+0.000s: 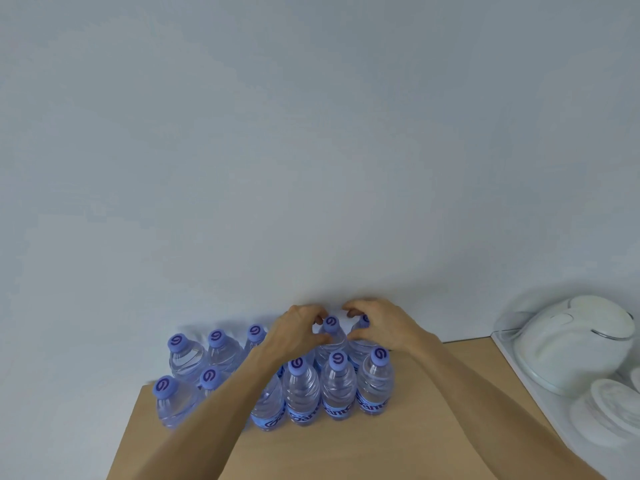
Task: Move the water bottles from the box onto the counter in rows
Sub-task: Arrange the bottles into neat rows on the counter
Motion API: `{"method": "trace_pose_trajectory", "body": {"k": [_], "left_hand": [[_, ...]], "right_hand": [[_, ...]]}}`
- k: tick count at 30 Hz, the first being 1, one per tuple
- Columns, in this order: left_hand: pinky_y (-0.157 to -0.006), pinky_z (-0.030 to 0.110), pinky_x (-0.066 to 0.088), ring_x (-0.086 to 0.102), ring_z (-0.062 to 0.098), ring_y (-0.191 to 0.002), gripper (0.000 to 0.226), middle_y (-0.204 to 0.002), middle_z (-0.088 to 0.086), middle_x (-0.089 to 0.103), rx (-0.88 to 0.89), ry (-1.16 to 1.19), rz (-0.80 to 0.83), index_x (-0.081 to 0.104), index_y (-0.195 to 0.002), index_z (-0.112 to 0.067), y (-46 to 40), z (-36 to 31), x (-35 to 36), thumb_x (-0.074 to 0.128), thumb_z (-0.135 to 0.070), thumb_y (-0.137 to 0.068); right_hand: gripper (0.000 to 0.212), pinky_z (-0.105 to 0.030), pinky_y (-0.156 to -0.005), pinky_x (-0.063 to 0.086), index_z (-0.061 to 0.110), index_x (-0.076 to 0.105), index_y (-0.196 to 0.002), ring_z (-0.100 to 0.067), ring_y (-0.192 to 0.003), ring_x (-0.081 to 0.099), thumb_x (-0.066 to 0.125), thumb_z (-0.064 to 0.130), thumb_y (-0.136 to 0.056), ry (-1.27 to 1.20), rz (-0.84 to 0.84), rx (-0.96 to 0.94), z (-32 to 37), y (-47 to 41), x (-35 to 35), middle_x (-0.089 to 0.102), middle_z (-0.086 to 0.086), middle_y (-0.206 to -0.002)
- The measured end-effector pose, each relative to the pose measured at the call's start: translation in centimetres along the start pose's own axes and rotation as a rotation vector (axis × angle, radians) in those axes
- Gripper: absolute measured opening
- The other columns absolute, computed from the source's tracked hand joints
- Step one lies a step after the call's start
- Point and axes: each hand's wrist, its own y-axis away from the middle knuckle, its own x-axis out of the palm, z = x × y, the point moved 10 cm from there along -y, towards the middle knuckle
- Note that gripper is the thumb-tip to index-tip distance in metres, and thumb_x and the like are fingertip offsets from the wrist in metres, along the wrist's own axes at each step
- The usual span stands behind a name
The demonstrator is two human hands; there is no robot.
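Note:
Several clear water bottles with purple caps stand upright in two rows on the tan counter [346, 452], against the white wall. In the back row, my left hand [298, 332] grips one bottle [331, 336] by its shoulder just below the cap. My right hand [379, 323] curls round the neighbouring back-row bottle [360, 344], whose cap is mostly hidden by the fingers. In front of these stand three bottles [337, 386] with blue labels. More bottles [180, 362] stand to the left, partly hidden by my left forearm. No box is in view.
A white dish rack [540, 386] with a glass bowl [568, 344] and white plates sits at the counter's right end. The white wall rises directly behind the bottles. The counter's left edge runs near the leftmost bottle [169, 403].

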Motion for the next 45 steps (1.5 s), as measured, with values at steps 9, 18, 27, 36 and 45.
{"method": "trace_pose_trajectory", "body": {"k": [9, 18, 27, 36, 45], "left_hand": [[-0.077, 0.038, 0.053, 0.062, 0.020, -0.089, 0.031, -0.097, -0.002, 0.067, -0.053, 0.008, -0.044, 0.064, -0.102, -0.019, -1.1, -0.2, 0.5, 0.073, -0.038, -0.079], [-0.081, 0.039, 0.053, 0.062, 0.018, -0.092, 0.030, -0.100, 0.000, 0.069, -0.007, 0.045, -0.028, 0.064, -0.108, -0.016, -0.9, -0.5, 0.7, 0.071, -0.031, -0.082], [-0.080, 0.036, 0.054, 0.061, 0.016, -0.089, 0.032, -0.099, -0.001, 0.067, -0.048, 0.060, -0.036, 0.062, -0.105, -0.017, -0.7, 0.0, 0.6, 0.073, -0.033, -0.080], [-0.080, 0.037, 0.053, 0.062, 0.018, -0.090, 0.034, -0.099, 0.000, 0.067, -0.057, 0.061, -0.032, 0.062, -0.106, -0.015, -0.7, 0.1, 0.6, 0.074, -0.033, -0.079], [-0.080, 0.035, 0.054, 0.062, 0.016, -0.090, 0.033, -0.099, 0.001, 0.067, -0.056, 0.071, -0.030, 0.062, -0.106, -0.015, -0.7, 0.3, 0.6, 0.073, -0.032, -0.080]], "right_hand": [[0.033, -0.024, -0.070, 0.049, 0.018, 0.068, -0.098, -0.012, -0.079, 0.059, 0.082, 0.034, -0.074, -0.086, -0.104, 0.043, -3.2, 0.8, -1.3, 0.064, 0.005, -0.090], [0.042, -0.015, -0.078, 0.044, 0.019, 0.063, -0.120, -0.006, -0.092, 0.058, 0.078, 0.027, -0.080, -0.108, -0.037, -0.014, -3.2, 0.6, -0.7, 0.062, 0.010, -0.107], [0.048, -0.030, -0.070, 0.042, 0.013, 0.061, -0.102, -0.020, -0.086, 0.055, 0.072, 0.053, -0.078, 0.118, -0.125, 0.069, -2.5, 0.1, -1.2, 0.057, -0.001, -0.098], [0.044, -0.021, -0.084, 0.044, 0.026, 0.060, -0.128, -0.012, -0.093, 0.059, 0.071, 0.019, -0.086, -0.019, 0.119, -0.001, -2.3, 0.6, -0.5, 0.062, 0.005, -0.122], [0.043, -0.031, -0.062, 0.043, 0.016, 0.055, -0.097, -0.019, -0.077, 0.054, 0.075, 0.048, -0.076, 0.128, -0.081, 0.108, -2.6, 0.2, -1.0, 0.054, 0.004, -0.089]]}}
